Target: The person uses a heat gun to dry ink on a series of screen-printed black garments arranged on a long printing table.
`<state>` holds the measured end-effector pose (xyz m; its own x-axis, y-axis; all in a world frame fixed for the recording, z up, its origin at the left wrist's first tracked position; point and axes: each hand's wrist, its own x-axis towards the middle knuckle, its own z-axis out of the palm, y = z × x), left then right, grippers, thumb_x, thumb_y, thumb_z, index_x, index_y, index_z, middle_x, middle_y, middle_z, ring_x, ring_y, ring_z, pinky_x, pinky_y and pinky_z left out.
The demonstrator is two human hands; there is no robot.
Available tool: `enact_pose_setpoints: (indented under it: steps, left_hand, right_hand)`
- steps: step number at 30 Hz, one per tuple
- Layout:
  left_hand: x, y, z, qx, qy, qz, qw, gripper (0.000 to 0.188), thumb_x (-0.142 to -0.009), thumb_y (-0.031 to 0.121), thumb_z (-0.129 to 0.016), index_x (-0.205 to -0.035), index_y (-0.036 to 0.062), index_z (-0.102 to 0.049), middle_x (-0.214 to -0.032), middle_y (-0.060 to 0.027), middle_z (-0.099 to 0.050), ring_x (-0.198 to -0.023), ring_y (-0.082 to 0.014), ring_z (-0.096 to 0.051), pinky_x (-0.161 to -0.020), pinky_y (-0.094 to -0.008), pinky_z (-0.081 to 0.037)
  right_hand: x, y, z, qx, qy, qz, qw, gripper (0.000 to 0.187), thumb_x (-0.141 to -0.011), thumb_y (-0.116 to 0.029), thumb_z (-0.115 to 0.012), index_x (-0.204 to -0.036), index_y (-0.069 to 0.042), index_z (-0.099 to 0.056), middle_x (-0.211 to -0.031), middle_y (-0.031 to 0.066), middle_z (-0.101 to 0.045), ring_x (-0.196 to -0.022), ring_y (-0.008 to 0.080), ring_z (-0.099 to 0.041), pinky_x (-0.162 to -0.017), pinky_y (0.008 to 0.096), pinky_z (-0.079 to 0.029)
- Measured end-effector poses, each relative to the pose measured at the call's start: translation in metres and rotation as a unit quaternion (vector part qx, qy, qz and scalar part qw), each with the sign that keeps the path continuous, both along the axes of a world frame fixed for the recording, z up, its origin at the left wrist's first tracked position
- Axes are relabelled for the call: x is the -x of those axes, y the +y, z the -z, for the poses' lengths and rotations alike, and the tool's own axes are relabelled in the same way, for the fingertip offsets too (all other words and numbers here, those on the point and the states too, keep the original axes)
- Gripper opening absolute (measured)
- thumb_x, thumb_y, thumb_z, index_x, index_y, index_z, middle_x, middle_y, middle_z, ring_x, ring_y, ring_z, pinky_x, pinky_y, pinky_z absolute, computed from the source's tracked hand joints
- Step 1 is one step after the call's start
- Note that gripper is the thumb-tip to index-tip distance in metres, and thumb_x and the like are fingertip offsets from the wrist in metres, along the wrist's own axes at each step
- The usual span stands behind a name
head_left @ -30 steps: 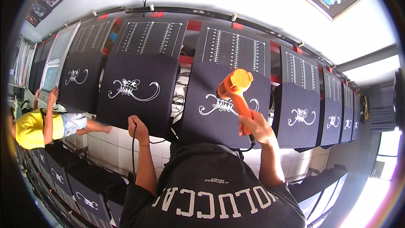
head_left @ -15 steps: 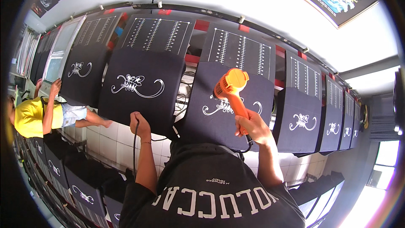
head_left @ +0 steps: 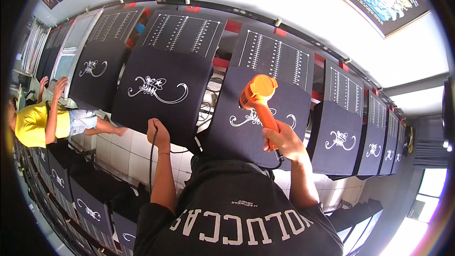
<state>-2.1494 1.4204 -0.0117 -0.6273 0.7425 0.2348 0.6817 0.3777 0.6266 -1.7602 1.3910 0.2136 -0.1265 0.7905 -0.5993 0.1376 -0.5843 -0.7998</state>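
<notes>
My right hand [head_left: 286, 141] is wrapped round the handle of an orange heat gun [head_left: 260, 90]. The gun's head hangs over the white scroll-like print on a black shirt [head_left: 227, 132] stretched over a board, hiding part of that print. In my closed left hand [head_left: 159, 132] is a black cable [head_left: 151, 167], which runs down beside my forearm. That hand is by the near edge of another black shirt [head_left: 166, 68], whose white star-and-scroll print shows whole.
More boards with black printed shirts [head_left: 337, 121] curve away on both sides. A co-worker in a yellow shirt [head_left: 35, 124] stands at the left beside a screen frame [head_left: 76, 42]. Coiled cables [head_left: 208, 99] hang between two boards. A second row of shirts [head_left: 90, 208] is at lower left.
The whole view has shifted slightly. The heat gun stays over the same print, and my left hand keeps the cable. The co-worker's hands have risen a little by the screen frame.
</notes>
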Motion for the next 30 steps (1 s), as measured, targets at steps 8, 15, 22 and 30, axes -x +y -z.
enact_pose_setpoints:
  steps: [8,15,22,30]
  left_hand:
    - [-0.002,0.002,-0.001,0.006,0.009,-0.011,1.000,0.026,-0.098,0.024,-0.048,-0.093,0.0059,-0.066,-0.079,-0.0168,-0.069,-0.074,-0.0387,-0.066,-0.067,-0.0472,-0.050]
    - [-0.002,0.001,-0.002,0.025,0.028,-0.014,0.999,0.028,-0.099,0.025,-0.049,-0.093,0.0040,-0.066,-0.080,-0.0188,-0.069,-0.074,-0.0400,-0.066,-0.067,-0.0480,-0.049]
    - [0.002,0.000,0.006,-0.001,0.056,-0.019,0.998,0.025,-0.097,0.023,-0.049,-0.092,0.0066,-0.066,-0.078,-0.0169,-0.069,-0.072,-0.0398,-0.067,-0.066,-0.0482,-0.051]
    - [-0.003,0.001,0.002,-0.001,0.041,-0.030,0.999,0.024,-0.097,0.022,-0.050,-0.091,0.0056,-0.066,-0.077,-0.0163,-0.069,-0.072,-0.0386,-0.066,-0.065,-0.0465,-0.051]
  right_hand:
    - [-0.022,-0.016,-0.005,-0.002,-0.025,0.004,1.000,0.022,-0.099,-0.021,-0.059,-0.101,0.001,-0.057,-0.074,0.0042,-0.059,-0.064,0.0127,-0.063,-0.059,0.0274,-0.051]
    - [-0.036,-0.037,0.001,0.022,0.023,0.003,0.999,0.024,-0.098,-0.022,-0.060,-0.103,0.002,-0.057,-0.073,0.0056,-0.061,-0.063,0.0140,-0.064,-0.058,0.0279,-0.052]
    - [-0.028,-0.038,0.004,0.002,0.015,-0.011,1.000,0.026,-0.098,-0.022,-0.061,-0.102,0.003,-0.058,-0.072,0.0057,-0.061,-0.063,0.0135,-0.064,-0.059,0.0277,-0.053]
    - [-0.032,-0.049,0.002,-0.005,-0.016,-0.021,1.000,0.024,-0.098,-0.021,-0.060,-0.102,0.003,-0.057,-0.072,0.0053,-0.060,-0.062,0.0133,-0.063,-0.058,0.0274,-0.053]
